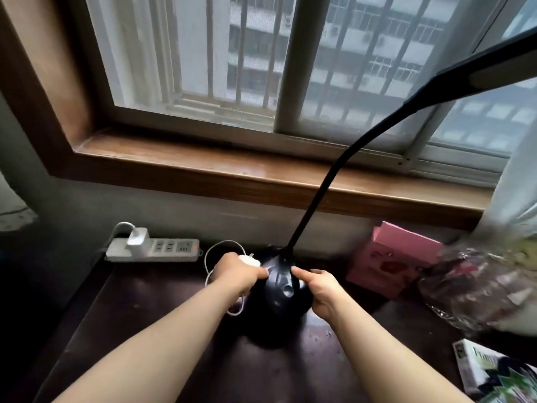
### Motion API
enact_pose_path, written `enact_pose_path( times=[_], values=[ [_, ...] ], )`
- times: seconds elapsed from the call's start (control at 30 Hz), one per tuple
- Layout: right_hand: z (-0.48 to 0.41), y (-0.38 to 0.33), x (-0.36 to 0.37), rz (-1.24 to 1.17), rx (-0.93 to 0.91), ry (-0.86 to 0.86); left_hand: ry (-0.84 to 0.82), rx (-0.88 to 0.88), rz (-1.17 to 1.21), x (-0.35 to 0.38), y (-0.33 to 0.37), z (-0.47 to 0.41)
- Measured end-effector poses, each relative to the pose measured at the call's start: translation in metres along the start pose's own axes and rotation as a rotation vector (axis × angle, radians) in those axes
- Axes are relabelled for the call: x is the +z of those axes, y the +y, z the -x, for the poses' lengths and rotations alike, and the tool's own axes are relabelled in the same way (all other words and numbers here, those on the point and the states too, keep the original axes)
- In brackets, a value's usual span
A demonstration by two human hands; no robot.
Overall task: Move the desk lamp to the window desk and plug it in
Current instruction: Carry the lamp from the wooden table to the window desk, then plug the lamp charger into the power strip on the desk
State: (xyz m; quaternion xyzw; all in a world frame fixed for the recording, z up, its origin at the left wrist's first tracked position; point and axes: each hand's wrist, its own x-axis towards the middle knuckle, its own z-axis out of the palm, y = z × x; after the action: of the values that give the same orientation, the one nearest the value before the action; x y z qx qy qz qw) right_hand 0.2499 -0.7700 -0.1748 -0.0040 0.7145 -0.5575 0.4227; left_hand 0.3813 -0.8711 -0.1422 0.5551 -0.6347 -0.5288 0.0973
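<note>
Black lamp (279,298) stands on the dark desk (145,330) below the window. Left hand (236,271) grips its base at nine o'clock, also closed around a white plug (248,260); right hand (316,289) clasps the base at three o'clock. Power strip (154,250) lies at ten o'clock.

Both bare forearms reach forward, converging (wrists nearly level); left hand (236,271) curled closed, right hand (319,289) pinching with thumb forward.

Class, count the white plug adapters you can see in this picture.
2: one adapter plugged into the power strip at the desk's back left; one lamp plug held in the left hand.
</note>
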Motion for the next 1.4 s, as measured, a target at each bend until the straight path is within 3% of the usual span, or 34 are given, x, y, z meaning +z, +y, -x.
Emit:
enact_pose_path(
  times=[0.83, 1.0, 1.4],
  values=[
    [-0.056, 0.028, -0.038, 0.018, -0.014, 0.155, -0.014, -0.086, 0.145, 0.087, -0.03, -0.045],
    [-0.102, 0.045, -0.043, -0.007, -0.045, 0.15, -0.002, -0.094, 0.129, 0.089, -0.029, -0.052],
    [-0.089, 0.026, -0.027, 0.005, -0.021, 0.175, 0.027, -0.027, -0.064, 0.087, -0.017, -0.073]
  ],
)
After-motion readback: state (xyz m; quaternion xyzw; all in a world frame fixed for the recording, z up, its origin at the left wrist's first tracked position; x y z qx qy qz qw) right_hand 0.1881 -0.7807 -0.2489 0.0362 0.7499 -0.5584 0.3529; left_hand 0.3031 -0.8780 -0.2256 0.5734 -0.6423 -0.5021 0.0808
